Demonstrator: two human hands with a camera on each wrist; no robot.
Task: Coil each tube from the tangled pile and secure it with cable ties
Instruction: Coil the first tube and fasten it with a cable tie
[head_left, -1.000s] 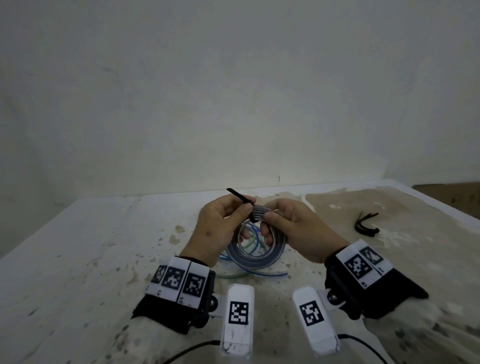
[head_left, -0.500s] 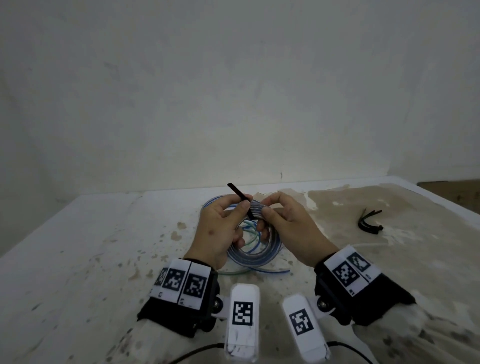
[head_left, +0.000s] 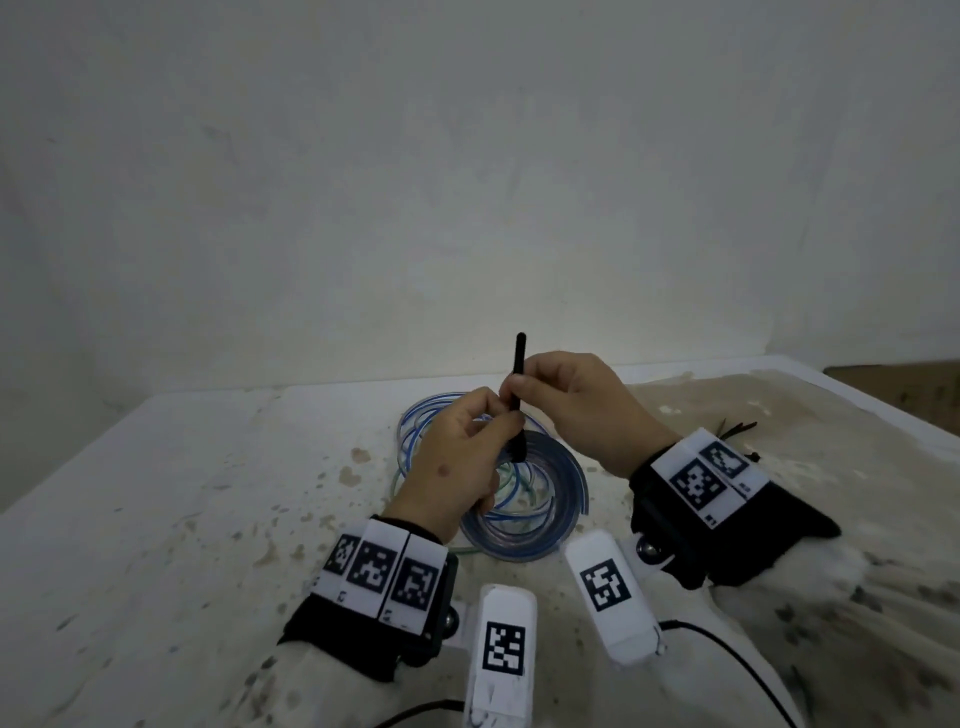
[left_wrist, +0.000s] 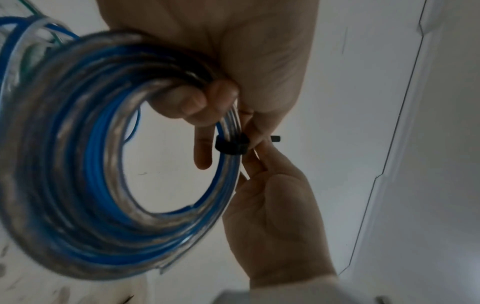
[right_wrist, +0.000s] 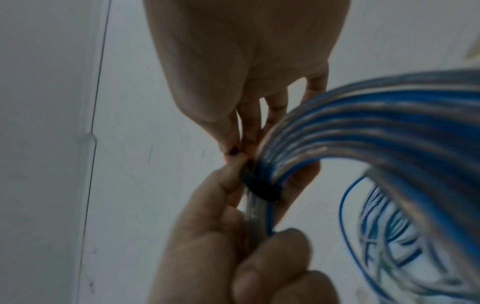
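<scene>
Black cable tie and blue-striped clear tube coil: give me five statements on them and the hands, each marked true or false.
1. The black cable tie is looped around the blue-striped clear tube coil. True.
2. The right hand pinches the tie's tail. True.
3. The left hand is empty. False: it grips the coil.
4. The coil lies flat on the stained white table. False: it is held up.
5. Spare black ties lie behind the right wrist. True.
</scene>
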